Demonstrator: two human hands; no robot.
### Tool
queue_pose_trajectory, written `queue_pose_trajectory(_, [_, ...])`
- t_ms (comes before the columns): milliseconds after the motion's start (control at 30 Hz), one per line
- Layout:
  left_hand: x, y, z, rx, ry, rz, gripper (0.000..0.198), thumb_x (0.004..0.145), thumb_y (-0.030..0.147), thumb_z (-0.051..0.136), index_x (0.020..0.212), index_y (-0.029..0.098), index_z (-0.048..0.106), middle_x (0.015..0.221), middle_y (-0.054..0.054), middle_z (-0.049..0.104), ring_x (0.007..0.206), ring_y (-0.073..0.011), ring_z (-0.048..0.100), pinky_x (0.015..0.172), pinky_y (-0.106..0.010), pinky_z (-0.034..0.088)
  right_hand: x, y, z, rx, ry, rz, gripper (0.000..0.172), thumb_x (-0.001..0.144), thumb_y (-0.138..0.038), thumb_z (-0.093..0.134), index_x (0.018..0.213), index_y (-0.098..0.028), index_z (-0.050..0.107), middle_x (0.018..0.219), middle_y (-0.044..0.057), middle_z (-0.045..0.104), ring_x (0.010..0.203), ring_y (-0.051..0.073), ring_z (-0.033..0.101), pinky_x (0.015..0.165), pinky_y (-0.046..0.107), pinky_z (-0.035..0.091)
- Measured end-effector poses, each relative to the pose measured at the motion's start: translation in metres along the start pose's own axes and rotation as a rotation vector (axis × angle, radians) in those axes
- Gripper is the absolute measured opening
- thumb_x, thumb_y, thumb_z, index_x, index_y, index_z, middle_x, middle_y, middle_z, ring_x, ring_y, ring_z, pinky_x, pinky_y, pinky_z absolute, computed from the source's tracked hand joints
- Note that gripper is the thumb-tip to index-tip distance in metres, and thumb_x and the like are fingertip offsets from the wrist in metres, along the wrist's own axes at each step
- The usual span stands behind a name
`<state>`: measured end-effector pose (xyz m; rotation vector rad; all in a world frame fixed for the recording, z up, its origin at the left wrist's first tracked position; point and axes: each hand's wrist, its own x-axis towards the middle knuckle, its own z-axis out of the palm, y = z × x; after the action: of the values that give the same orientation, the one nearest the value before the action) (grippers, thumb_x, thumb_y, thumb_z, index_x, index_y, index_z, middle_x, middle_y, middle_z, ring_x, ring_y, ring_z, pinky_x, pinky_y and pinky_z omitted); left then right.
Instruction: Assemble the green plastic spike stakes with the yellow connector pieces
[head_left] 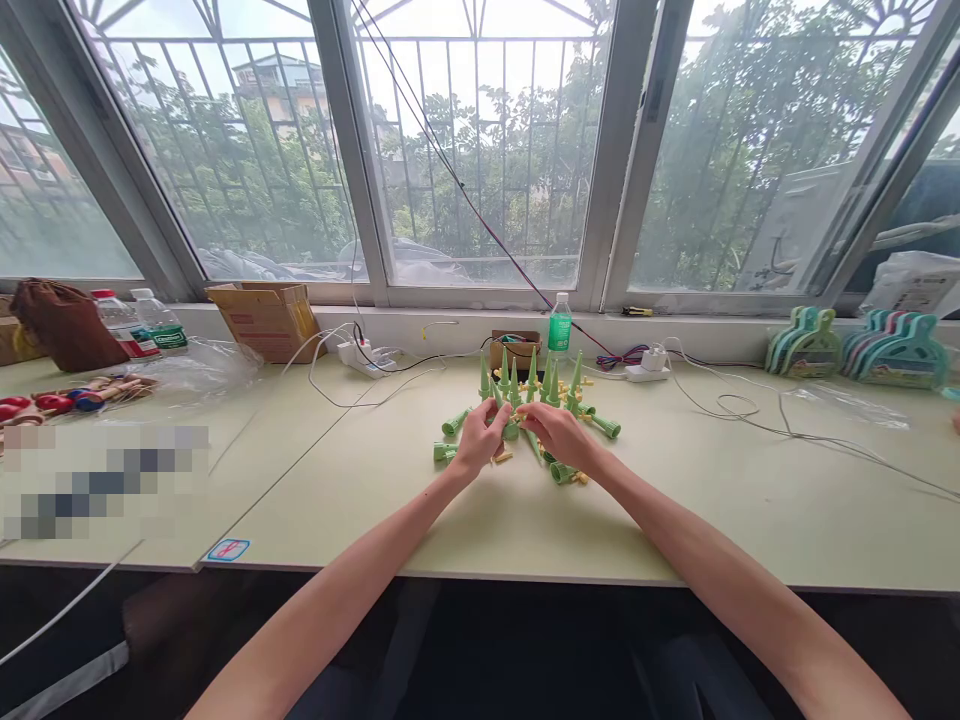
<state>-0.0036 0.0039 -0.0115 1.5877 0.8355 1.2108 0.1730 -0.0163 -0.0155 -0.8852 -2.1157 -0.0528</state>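
Note:
My left hand (pixel 478 437) is closed around a green plastic plant watering spike (pixel 511 431), its wide collar showing below the fingers. Close beside it, my right hand (pixel 556 433) pinches at the same spot, with a small yellow valve piece (pixel 520 416) at its fingertips, partly hidden. Behind both hands, several matching green spikes (pixel 532 378) stand point up in a cluster. Others lie on their sides, such as a spike on the right (pixel 606 427) and a spike on the left (pixel 444 452). Loose yellow valve pieces (pixel 502 458) are scattered among them.
At the back of the table (pixel 337 510) are a green-liquid bottle (pixel 559 325), a small open box (pixel 514 347) and power strips (pixel 367 360) with cables. A cardboard box (pixel 266 320) stands left; pastel plastic scoop-like items (pixel 892 350) stand right.

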Motion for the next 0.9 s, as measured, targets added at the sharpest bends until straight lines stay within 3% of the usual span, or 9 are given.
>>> queue_pose_trajectory(167, [-0.0006,0.0043,0.0000,-0.117,-0.053,-0.053,0.041,0.079,0.053,0.064,0.072,0.019,0.043,0.059,0.009,0.028,0.037,-0.0024,0.028,0.032,-0.018,0.033,-0.0019,-0.0005,0.0040,-0.033,-0.004,0.003,0.023,0.100,-0.031,0.038,0.108,-0.018,0.054,0.091,0.007,0.067,0.070,0.016,0.059,0.062,0.025,0.041])
queue_pose_trajectory(333, [-0.0021,0.0022,0.0009,-0.023,-0.101,0.024,0.040,0.082,0.053,0.059,0.073,0.018,0.043,0.063,0.007,0.035,0.037,-0.0024,0.033,0.031,-0.018,0.033,-0.0009,0.0003,0.0032,-0.052,0.001,0.019,0.028,0.101,-0.033,0.033,0.086,-0.018,0.052,0.072,0.004,0.059,0.059,0.013,0.050,0.057,0.024,0.035])
queue_pose_trajectory(533, [-0.0035,-0.0016,0.0016,0.031,-0.143,0.072,0.040,0.083,0.054,0.057,0.075,0.019,0.039,0.067,0.005,0.042,0.036,-0.0017,0.033,0.030,-0.018,0.031,-0.0008,0.0016,0.0041,-0.094,-0.002,0.076,0.037,0.100,-0.032,0.030,0.067,-0.020,0.038,0.056,-0.002,0.043,0.049,0.010,0.034,0.052,0.024,0.027])
queue_pose_trajectory(700, [-0.0053,-0.0008,0.0022,0.034,-0.181,0.109,0.036,0.084,0.052,0.057,0.080,0.019,0.045,0.073,0.003,0.046,0.040,-0.0015,0.032,0.032,-0.017,0.031,-0.0015,0.0021,0.0037,-0.088,-0.015,0.126,0.038,0.100,-0.032,0.030,0.065,-0.019,0.041,0.056,-0.001,0.047,0.049,0.010,0.038,0.053,0.024,0.028])
queue_pose_trajectory(900, [-0.0052,-0.0008,0.0031,0.110,-0.178,0.147,0.032,0.087,0.050,0.054,0.084,0.018,0.050,0.062,0.006,0.037,0.040,-0.0032,0.034,0.035,-0.017,0.032,-0.0016,0.0041,0.0014,-0.071,0.013,0.149,0.041,0.099,-0.034,0.032,0.063,-0.019,0.043,0.056,0.000,0.048,0.049,0.011,0.039,0.053,0.024,0.028])
